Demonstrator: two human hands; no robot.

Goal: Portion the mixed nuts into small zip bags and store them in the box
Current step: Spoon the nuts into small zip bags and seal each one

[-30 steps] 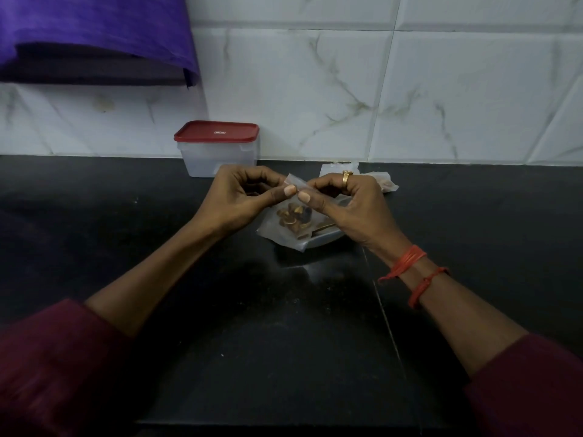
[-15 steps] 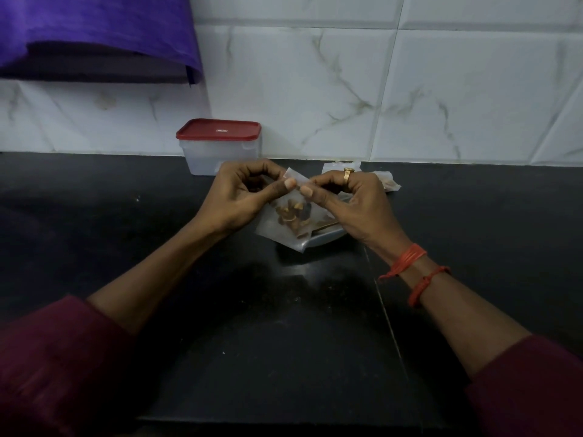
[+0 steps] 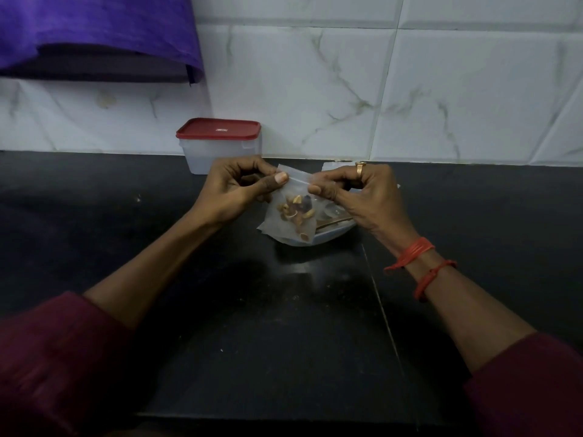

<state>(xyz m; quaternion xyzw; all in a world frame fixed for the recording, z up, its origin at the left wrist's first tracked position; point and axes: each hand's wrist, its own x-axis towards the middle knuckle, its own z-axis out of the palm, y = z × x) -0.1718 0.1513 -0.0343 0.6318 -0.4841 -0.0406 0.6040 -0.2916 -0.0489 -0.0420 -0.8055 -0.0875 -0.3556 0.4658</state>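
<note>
The zip bag point(image 3: 291, 209) hangs in the air just above the surface point(image 3: 284, 326), in the middle of the scene, with its mouth up and a small portion of mixed nuts point(image 3: 296, 211) settled in the lower half. Keeping the mouth uppermost lets the nuts stay clear of the seal strip, which appears to be the reason for this hold: the strip can be pressed shut without catching anything.

The left hand point(image 3: 239, 187) pinches the left end of the strip between thumb and forefinger. The right hand point(image 3: 359, 190) pinches the strip further right in the same way, its other fingers curled. Both hands are closed on the bag. The forearms converge from the near corners, wrists raised off the surface.

Directly behind and below the bag sits a shallow dish point(image 3: 331, 233), partly hidden; its contents cannot be made out. The box point(image 3: 219, 146) stands at the far edge against the tiled wall, left of the hands, red lid point(image 3: 218, 129) on. It will have to be opened before the bag is stored.
</note>
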